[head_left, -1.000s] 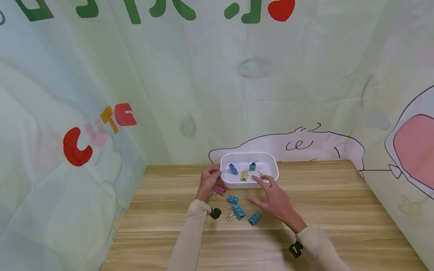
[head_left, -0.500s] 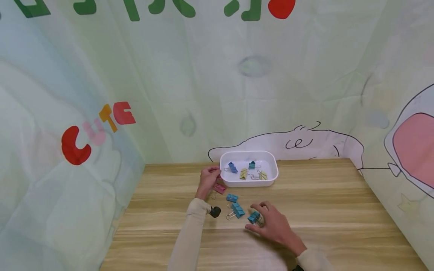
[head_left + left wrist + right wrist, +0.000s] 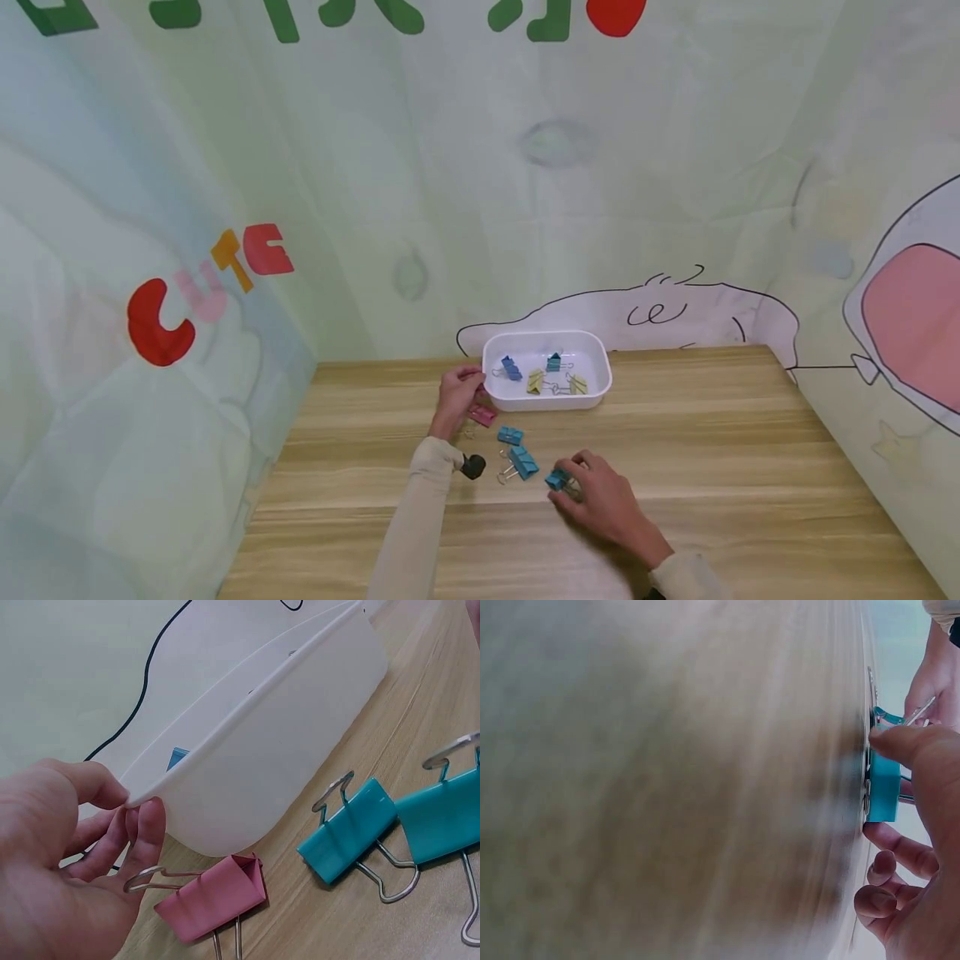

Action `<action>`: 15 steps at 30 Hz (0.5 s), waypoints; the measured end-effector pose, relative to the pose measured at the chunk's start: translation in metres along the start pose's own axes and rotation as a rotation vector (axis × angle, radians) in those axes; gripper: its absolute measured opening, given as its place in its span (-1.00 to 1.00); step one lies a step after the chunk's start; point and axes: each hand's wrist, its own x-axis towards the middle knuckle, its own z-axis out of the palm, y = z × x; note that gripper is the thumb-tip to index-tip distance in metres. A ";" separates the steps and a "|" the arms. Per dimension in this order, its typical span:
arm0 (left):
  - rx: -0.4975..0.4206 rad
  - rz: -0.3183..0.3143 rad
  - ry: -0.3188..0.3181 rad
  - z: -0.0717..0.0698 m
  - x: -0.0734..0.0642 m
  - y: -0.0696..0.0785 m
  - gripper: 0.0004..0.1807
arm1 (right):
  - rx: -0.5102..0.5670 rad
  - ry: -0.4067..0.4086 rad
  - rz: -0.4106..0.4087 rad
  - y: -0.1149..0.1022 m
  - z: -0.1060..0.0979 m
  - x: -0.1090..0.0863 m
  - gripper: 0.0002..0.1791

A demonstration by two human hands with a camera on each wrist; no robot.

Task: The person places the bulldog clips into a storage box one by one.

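My left hand pinches the left end of a white plastic tray by its rim, thumb and fingers meeting there in the left wrist view. Beneath that hand lies a pink binder clip. Nearer the front of the table, my right hand holds a teal binder clip between thumb and forefinger, low at the tabletop. Two more teal binder clips, a smaller one and a bigger one, lie to the left of it.
Inside the tray are a blue clip, a dark teal clip and two yellow clips, one left and one right. The wooden table backs onto a printed cloth, close behind the tray.
My right hand has drawn back from over the tray to the rightmost teal clip and taken it between its fingers. The left hand stays at the tray's rim.
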 end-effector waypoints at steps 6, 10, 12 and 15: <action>0.022 -0.001 -0.001 0.000 -0.001 0.001 -0.67 | -0.015 0.038 -0.016 0.001 0.002 -0.001 -0.63; 0.019 0.000 -0.001 0.001 -0.001 0.001 -0.68 | -0.014 0.044 -0.002 0.000 0.002 -0.001 -0.66; 0.016 0.001 0.001 0.001 -0.001 0.001 -0.67 | -0.009 0.040 0.009 0.000 0.002 -0.001 -0.67; 0.012 0.003 -0.001 0.001 -0.001 0.002 -0.67 | 0.000 0.034 0.023 -0.001 0.001 0.000 -0.68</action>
